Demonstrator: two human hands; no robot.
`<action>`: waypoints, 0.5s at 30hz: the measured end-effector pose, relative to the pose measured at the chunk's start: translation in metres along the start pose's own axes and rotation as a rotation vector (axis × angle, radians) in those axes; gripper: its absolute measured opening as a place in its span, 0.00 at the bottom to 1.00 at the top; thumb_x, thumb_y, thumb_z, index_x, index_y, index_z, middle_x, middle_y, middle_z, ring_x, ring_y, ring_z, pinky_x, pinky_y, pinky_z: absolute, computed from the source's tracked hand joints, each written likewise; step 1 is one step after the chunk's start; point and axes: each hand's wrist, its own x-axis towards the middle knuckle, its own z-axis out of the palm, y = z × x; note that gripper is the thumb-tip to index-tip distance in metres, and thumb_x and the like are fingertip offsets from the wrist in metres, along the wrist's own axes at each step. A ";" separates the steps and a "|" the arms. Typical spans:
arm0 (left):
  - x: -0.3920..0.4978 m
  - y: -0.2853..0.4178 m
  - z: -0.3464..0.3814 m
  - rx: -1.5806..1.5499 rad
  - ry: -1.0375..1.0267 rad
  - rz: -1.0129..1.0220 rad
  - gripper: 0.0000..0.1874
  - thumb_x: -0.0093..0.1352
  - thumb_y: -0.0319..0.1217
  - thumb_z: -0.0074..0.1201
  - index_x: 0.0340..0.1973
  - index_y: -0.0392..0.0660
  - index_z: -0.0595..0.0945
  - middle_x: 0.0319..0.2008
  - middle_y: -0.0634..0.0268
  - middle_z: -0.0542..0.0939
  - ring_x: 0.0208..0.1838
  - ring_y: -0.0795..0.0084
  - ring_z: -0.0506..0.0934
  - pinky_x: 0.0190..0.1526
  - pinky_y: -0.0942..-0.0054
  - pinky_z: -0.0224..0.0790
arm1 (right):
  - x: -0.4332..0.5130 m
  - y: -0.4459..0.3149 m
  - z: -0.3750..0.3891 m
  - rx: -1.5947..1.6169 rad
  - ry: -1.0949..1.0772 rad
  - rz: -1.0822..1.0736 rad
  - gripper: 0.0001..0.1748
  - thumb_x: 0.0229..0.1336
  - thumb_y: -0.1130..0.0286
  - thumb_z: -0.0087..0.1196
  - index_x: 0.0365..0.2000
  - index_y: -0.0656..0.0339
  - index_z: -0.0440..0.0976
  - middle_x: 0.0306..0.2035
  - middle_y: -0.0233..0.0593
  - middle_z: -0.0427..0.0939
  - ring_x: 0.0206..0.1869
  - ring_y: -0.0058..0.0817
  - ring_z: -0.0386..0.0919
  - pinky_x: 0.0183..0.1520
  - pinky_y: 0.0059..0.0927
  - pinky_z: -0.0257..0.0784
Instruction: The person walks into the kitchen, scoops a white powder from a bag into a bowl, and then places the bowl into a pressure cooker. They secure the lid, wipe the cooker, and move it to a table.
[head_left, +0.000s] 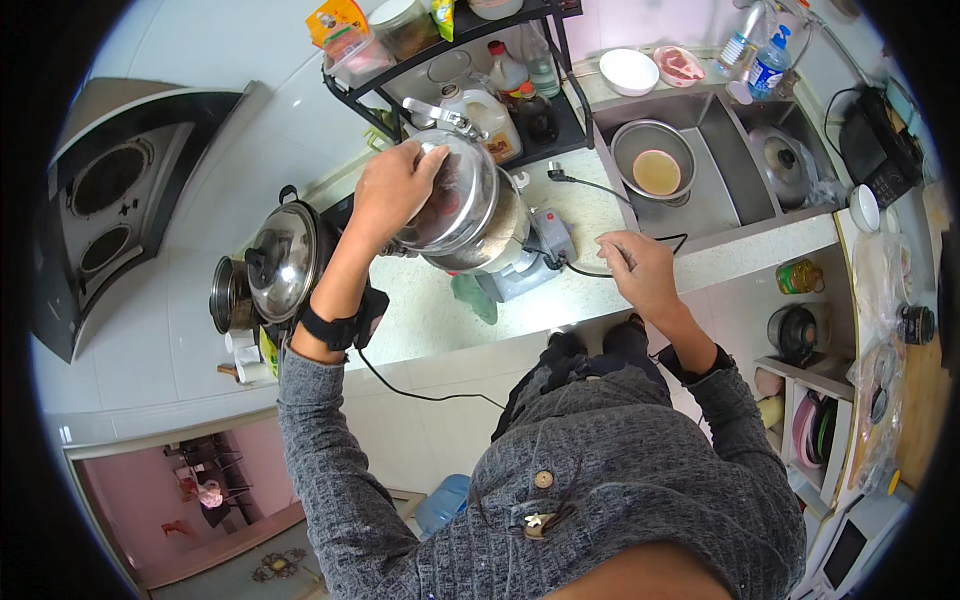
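My left hand (396, 187) grips the round stainless-steel lid (461, 187) of an electric grain grinder on the counter. The lid is tilted up and back, so the grinder bowl (502, 232) shows partly, with pale powder on its inner wall. A metal clamp lever (442, 112) sticks out at the lid's far side. The grinder's grey base (555, 236) carries a small red switch. My right hand (637, 266) hovers near the counter's front edge, fingers curled, with nothing visible in it. The grinder's black cord passes behind it, and its plug (556, 174) lies loose on the counter.
A lidded pot (281, 251) stands left of my left forearm. Behind the grinder, a black rack (480, 34) holds bottles and jars. To the right, a steel sink (712, 180) contains a metal basin (619, 150). Green cloth or plastic (474, 298) lies by the grinder base.
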 end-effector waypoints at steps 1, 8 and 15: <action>-0.001 0.001 0.002 0.010 -0.001 -0.014 0.25 0.67 0.49 0.47 0.26 0.36 0.77 0.25 0.44 0.78 0.34 0.42 0.76 0.36 0.53 0.67 | 0.000 0.001 0.000 -0.007 -0.005 -0.015 0.04 0.53 0.76 0.55 0.31 0.64 0.77 0.26 0.42 0.78 0.23 0.31 0.74 0.27 0.28 0.67; -0.005 -0.001 0.006 0.003 -0.017 -0.069 0.25 0.67 0.49 0.46 0.28 0.35 0.79 0.27 0.44 0.79 0.36 0.43 0.77 0.38 0.54 0.68 | 0.004 0.004 -0.005 -0.044 -0.025 -0.100 0.04 0.52 0.76 0.55 0.31 0.65 0.76 0.25 0.42 0.77 0.22 0.31 0.73 0.26 0.28 0.67; -0.008 -0.004 0.017 -0.005 -0.049 -0.039 0.25 0.67 0.49 0.47 0.28 0.35 0.79 0.27 0.44 0.79 0.36 0.44 0.77 0.38 0.55 0.68 | 0.007 0.011 -0.008 -0.017 -0.065 -0.159 0.05 0.52 0.77 0.55 0.31 0.65 0.76 0.24 0.42 0.77 0.22 0.31 0.73 0.27 0.28 0.67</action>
